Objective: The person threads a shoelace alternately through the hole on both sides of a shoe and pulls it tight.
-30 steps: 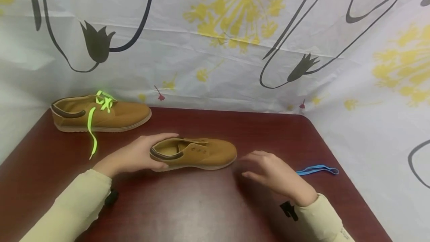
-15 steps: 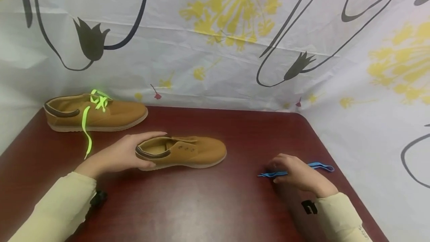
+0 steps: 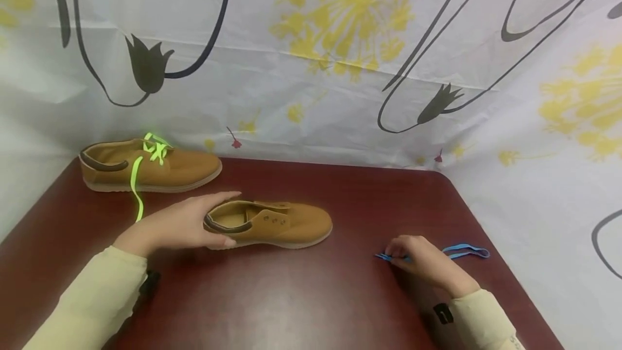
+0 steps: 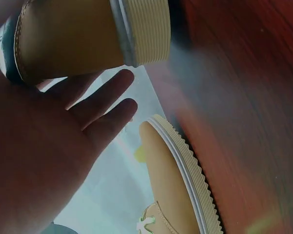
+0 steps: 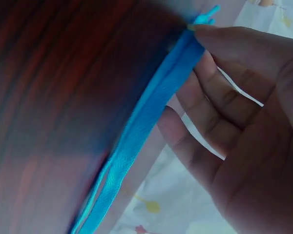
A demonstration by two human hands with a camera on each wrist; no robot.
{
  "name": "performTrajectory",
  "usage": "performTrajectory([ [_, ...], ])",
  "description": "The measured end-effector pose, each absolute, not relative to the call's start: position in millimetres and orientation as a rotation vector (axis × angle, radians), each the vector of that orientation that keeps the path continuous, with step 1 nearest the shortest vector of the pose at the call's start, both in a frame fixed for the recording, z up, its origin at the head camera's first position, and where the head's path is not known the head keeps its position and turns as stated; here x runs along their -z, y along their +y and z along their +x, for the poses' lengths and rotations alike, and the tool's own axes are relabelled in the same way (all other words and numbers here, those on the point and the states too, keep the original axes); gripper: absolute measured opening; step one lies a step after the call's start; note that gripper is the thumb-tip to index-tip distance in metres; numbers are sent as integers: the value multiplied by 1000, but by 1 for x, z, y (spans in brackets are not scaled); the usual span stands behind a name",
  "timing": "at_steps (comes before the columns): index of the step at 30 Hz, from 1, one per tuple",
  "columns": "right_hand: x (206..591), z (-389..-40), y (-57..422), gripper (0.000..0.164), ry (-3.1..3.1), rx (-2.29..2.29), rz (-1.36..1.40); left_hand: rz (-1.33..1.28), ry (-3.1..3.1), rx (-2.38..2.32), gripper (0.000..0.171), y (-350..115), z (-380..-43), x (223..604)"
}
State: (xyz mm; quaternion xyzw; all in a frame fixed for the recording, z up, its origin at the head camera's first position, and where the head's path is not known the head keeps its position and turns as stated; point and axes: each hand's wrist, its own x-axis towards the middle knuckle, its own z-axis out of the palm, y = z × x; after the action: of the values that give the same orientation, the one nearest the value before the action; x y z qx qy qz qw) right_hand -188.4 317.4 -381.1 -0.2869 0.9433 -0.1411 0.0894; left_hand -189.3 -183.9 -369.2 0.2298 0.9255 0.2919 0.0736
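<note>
In the head view, my left hand [image 3: 187, 223] grips the heel of a tan low-cut shoe [image 3: 306, 223], thumb on the near side and fingers on the far side. That shoe's eyelets [image 3: 275, 220] hold no lace, and its toe points right. The left wrist view shows the shoe's heel [image 4: 73, 39] above the spread fingers. Over on the right, my right hand [image 3: 423, 261] pinches a flat blue shoelace [image 3: 459, 246] close to its tips. In the right wrist view the doubled shoelace [image 5: 144, 119] runs down from thumb and fingertips along the tabletop, the other fingers loosely bent.
A matching tan shoe [image 3: 189, 169] stands at the back left, threaded with a lime-green lace [image 3: 134, 177] whose end trails down its side. The dark red table [image 3: 291, 296] meets a patterned white sheet [image 3: 301, 85] at the back and right.
My right hand has gone from beside the shoe's toe rightward to the blue shoelace and now pinches it near the tips. My left hand has shifted its shoe slightly left.
</note>
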Motion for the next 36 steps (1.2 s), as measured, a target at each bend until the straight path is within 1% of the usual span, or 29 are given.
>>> performTrajectory([
  [2, 382, -189, 313, 16, 2807, 419, -870, 646, 2778, -933, 92, -181, -189, 368],
  [4, 382, -190, 309, 15, 2810, 419, -885, 622, 2809, -988, 84, -175, -188, 367],
  [5, 382, -190, 307, 14, 2810, 418, -884, 622, 2839, -1010, 78, -172, -188, 367],
  [11, 378, -189, 292, 10, 2822, 436, -902, 706, 3124, -1105, 30, -149, -183, 362],
  [14, 376, -187, 283, 11, 2842, 461, -931, 742, 3217, -1118, 19, -138, -181, 356],
  [19, 367, -181, 263, 9, 2883, 532, -902, 886, 3260, -972, 18, -123, -180, 352],
  [25, 353, -174, 228, 6, 2950, 641, -998, 974, 3204, -783, 33, -110, -183, 351],
  [28, 346, -171, 211, 8, 2986, 653, -1016, 1010, 3191, -701, 36, -104, -185, 352],
  [32, 339, -168, 190, 10, 2984, 690, -1012, 1105, 3203, -616, 31, -97, -188, 352],
  [36, 333, -169, 169, 5, 2952, 746, -1035, 1138, 3224, -517, 21, -92, -192, 352],
])
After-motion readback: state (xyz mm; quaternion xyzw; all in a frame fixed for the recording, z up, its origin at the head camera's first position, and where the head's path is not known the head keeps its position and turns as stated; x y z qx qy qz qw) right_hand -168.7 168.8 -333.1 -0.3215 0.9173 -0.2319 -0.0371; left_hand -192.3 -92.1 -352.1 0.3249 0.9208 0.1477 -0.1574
